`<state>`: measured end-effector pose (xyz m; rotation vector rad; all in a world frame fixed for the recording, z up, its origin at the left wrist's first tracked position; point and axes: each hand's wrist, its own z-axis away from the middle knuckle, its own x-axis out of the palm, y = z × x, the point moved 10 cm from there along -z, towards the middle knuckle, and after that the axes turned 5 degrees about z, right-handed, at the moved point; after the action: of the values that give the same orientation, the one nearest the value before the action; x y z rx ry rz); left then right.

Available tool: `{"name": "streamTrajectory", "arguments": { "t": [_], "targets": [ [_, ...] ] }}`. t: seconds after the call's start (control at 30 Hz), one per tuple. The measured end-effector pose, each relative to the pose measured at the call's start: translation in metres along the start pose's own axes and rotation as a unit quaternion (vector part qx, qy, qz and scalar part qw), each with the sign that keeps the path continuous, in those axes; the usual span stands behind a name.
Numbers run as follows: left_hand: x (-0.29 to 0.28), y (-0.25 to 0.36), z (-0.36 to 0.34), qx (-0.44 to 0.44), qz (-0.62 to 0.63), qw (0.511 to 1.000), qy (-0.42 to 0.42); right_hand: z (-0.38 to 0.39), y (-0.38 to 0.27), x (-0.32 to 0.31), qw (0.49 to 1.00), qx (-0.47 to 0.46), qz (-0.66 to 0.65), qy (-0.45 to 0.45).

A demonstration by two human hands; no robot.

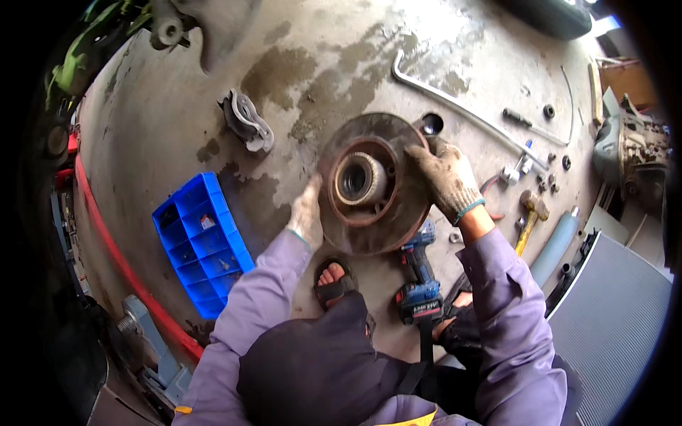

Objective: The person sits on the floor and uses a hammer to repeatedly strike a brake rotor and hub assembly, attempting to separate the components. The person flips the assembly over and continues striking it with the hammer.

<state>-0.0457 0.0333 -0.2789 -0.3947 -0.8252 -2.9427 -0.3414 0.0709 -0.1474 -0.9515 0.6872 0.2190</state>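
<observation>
Between my two gloved hands is a rusty brake disc (pixel 408 206), its hub with a round bearing opening (pixel 355 179) turned toward me. My left hand (pixel 307 213) presses against the disc's left edge, its fingers mostly straight along the rim. On the upper right edge my right hand (pixel 449 177) grips the disc, thumb on the face and the other fingers around the rim, partly hidden. Close below the disc a blue and black cordless impact wrench (pixel 419 273) stands by my feet. A dark round socket or cup (pixel 432 124) lies just beyond the right hand.
To the left sits a blue compartment tray (pixel 202 238) with small parts. Brake pads or shoes (pixel 246 122) lie farther off. A long bent metal bar (pixel 462 99), a hammer (pixel 529 220), a grey cylinder (pixel 556 247) and several nuts are at the right, beside a finned radiator panel (pixel 614 319).
</observation>
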Motion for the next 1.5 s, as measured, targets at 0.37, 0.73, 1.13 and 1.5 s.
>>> {"name": "streamTrajectory", "arguments": {
  "t": [0.37, 0.73, 1.13, 1.5],
  "targets": [
    [0.013, -0.072, 0.016, -0.343, 0.168, 0.875, -0.298, -0.069, -0.130, 0.055, 0.853, -0.214, 0.449, -0.157],
    [0.112, 0.199, 0.091, 0.309, -0.443, 0.842, -0.019, -0.081, -0.123, 0.054, 0.983, -0.023, -0.001, -0.180],
    [0.139, 0.207, 0.035, 0.283, -0.447, 0.843, 0.099, 0.047, 0.088, -0.068, 0.920, 0.142, 0.189, -0.311],
    [0.132, 0.208, 0.013, 0.287, -0.299, 0.905, 0.091, 0.126, 0.135, -0.007, 0.860, 0.079, 0.267, -0.428]
  ]
}}
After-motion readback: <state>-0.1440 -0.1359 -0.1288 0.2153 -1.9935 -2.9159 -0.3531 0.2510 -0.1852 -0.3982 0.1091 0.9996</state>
